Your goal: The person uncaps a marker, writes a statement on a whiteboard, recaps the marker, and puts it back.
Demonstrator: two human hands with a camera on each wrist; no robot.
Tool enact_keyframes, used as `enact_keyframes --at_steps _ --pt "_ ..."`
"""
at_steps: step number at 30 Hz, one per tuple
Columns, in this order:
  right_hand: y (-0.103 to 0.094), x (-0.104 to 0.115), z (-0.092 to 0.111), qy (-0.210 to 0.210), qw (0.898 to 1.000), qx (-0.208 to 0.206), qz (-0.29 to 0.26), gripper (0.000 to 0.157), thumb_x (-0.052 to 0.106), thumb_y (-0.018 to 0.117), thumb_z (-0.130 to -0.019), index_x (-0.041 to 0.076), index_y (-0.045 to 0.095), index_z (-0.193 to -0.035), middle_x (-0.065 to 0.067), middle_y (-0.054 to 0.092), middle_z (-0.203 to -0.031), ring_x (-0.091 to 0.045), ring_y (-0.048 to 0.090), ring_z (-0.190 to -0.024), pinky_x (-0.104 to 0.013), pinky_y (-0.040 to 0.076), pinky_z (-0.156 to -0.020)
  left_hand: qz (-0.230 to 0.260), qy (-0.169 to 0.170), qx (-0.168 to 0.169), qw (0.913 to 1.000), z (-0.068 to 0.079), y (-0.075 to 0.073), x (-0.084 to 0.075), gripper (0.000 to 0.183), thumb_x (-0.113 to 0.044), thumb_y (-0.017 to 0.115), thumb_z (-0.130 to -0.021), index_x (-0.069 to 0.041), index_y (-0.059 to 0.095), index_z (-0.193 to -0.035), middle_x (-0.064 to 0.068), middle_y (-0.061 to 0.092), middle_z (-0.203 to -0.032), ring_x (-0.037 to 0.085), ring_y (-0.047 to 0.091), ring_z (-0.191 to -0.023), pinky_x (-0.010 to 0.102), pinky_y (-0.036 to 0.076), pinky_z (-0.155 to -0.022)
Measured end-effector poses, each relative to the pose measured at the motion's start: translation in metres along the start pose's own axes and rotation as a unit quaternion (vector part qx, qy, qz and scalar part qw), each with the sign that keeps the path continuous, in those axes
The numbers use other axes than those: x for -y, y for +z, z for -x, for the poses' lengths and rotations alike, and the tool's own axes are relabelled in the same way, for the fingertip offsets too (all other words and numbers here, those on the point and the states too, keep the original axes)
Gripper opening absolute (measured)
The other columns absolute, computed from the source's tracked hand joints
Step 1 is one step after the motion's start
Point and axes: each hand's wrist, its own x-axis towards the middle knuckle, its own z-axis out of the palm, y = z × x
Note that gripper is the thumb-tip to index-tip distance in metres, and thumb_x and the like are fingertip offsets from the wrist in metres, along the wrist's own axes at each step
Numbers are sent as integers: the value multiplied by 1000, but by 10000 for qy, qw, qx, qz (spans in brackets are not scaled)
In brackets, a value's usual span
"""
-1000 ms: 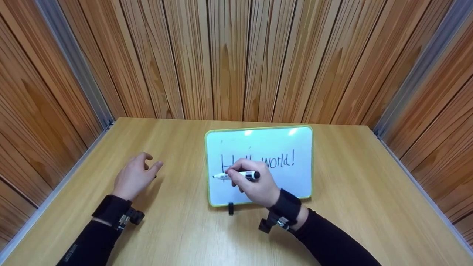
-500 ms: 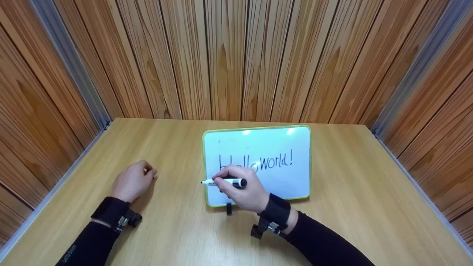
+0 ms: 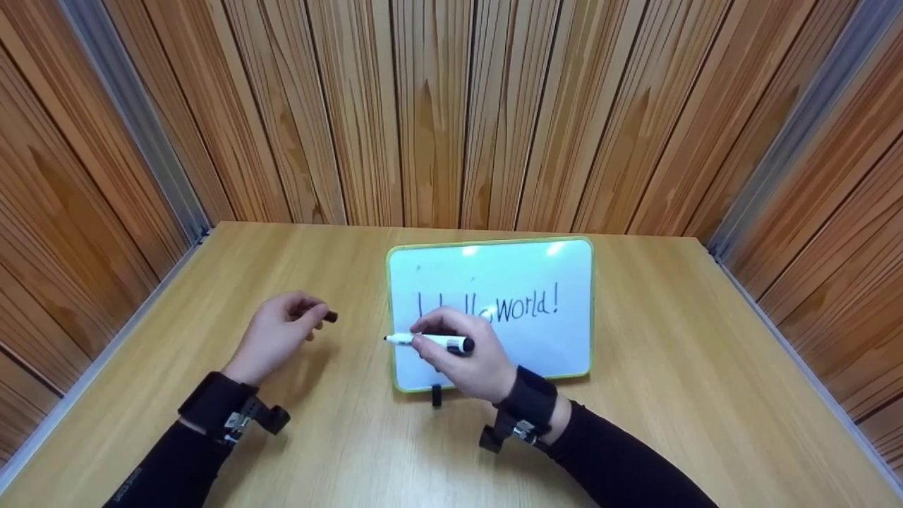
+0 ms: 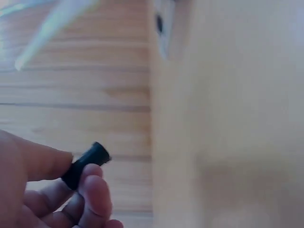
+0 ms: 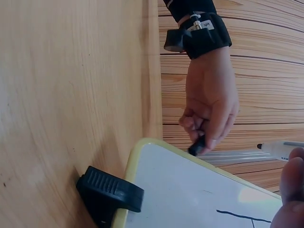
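My left hand [image 3: 271, 335] pinches a small black marker cap [image 4: 86, 165] between thumb and fingers, held above the table to the left of the whiteboard. In the left wrist view the cap's end points away from the fingertips. My right hand [image 3: 476, 360] grips a white marker [image 3: 401, 339] with a black end, its bare dark tip pointing left toward the cap. The marker crosses in front of the left edge of the whiteboard [image 3: 543, 346], which has a yellow-green frame and reads "Hello world!". Part of "Hello" is hidden behind the right hand.
A black foot clip [image 5: 107, 192] holds the whiteboard's lower edge and props it up on the wooden table [image 3: 338, 437]. Wood-panelled walls [image 3: 430, 113] close in the back and both sides.
My left hand has lifted and moved right, bringing the cap into sight. The right hand has shifted left with the marker, then risen slightly.
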Motion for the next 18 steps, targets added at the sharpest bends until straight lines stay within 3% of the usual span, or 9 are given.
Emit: enact_keyframes --at_steps 3,8,13,18 --pt "-3 2 -1 114 9998 -105 -118 10 -5 70 -105 -7 72 -115 -16 73 -88 -18 64 -67 -25 57 -60 796 -15 44 9968 3 6 -13 30 -22 67 -114 6 73 -127 13 75 -104 21 68 -87 27 57 -77" --pt "-8 5 -2 221 9987 -313 -325 11 -8 71 -103 -7 70 -113 -19 74 -90 -31 64 -66 -26 58 -61 1797 -38 198 9835 11 16 -33 26 -18 67 -114 5 71 -124 11 74 -101 19 69 -85 29 59 -79" --pt "-11 9 -3 411 9967 -452 -531 11 -6 72 -103 -7 70 -113 -18 75 -92 -23 64 -67 -26 58 -62 2321 16 565 9711 17 23 -44 24 -16 66 -115 6 69 -125 14 72 -103 21 69 -85 31 59 -78" --pt "-14 12 -4 557 9955 -511 -571 11 -3 73 -103 -7 71 -113 -17 76 -93 -14 63 -70 -27 58 -63 2548 22 756 9640 20 30 -51 24 -15 65 -115 5 69 -126 14 71 -103 21 68 -84 31 59 -76"
